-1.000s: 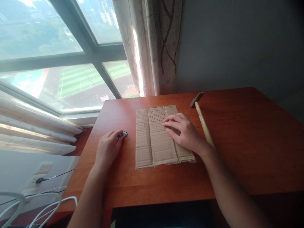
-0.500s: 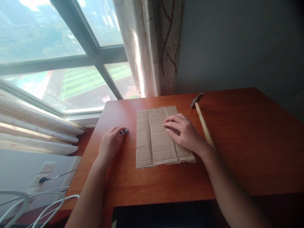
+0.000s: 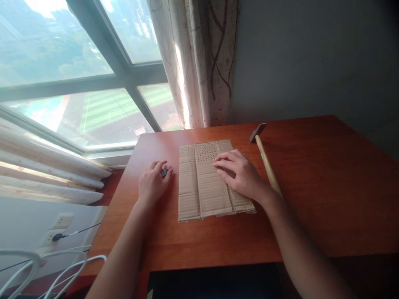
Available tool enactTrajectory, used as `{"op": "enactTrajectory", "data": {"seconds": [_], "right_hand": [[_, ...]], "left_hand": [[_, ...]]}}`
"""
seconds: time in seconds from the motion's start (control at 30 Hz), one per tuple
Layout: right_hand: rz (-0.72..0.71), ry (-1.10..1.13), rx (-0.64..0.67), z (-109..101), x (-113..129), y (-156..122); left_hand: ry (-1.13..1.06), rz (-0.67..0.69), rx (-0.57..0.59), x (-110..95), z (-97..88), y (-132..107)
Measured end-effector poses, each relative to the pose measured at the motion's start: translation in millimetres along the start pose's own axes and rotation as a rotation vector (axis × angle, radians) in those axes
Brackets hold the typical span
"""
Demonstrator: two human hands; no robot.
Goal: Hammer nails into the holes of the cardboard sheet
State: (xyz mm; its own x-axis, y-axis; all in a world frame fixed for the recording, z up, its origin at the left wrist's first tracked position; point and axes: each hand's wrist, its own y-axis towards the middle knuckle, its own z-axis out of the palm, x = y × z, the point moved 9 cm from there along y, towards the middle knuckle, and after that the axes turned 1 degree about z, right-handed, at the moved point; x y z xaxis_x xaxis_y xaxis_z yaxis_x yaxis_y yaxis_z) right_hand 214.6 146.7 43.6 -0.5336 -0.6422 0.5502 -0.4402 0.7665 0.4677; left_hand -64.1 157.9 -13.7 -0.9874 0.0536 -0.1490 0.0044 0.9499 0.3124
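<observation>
On the wooden desk, to the left of the cardboard, my left hand (image 3: 154,180) curls round a small bundle of thin dark and silvery nails (image 3: 164,171). Its thumb lies on the right of the bundle and the fingers on the far side, partly hiding it. My right hand (image 3: 238,172) rests on the right part of the flat, creased cardboard sheet (image 3: 188,187). Those fingers are bent but apart, with nothing seen between them. Just beyond the fingertips, a grid of small dark holes (image 3: 205,153) marks the sheet's upper part.
A hammer (image 3: 264,155) with a wooden handle lies right of the cardboard, its handle end behind my right forearm. The desk (image 3: 327,187) meets a window and a curtain (image 3: 199,62) at the back. White cables (image 3: 71,265) loop at the lower left.
My left hand has shifted right and over the nails, its thumb now on their right side, so less of them shows. My right hand and the cardboard stay nearly still.
</observation>
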Motion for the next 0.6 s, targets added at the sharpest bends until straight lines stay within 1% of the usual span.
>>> {"op": "enactTrajectory", "data": {"seconds": [0.13,0.23,0.37,0.6], "right_hand": [[0.002,0.003,0.004,0.0,-0.2,-0.1],[0.002,0.004,0.004,-0.3,-0.1,0.2],[-0.001,0.001,0.005,-0.2,0.1,0.8],[0.004,-0.006,0.005,-0.3,-0.1,0.6]], "left_hand": [[0.069,-0.033,-0.006,-3.9,8.9,11.1],[0.09,-0.036,-0.029,-2.8,12.7,14.8],[0.075,-0.045,-0.071,2.0,11.5,12.3],[0.048,-0.057,-0.056,5.3,11.9,12.3]]}}
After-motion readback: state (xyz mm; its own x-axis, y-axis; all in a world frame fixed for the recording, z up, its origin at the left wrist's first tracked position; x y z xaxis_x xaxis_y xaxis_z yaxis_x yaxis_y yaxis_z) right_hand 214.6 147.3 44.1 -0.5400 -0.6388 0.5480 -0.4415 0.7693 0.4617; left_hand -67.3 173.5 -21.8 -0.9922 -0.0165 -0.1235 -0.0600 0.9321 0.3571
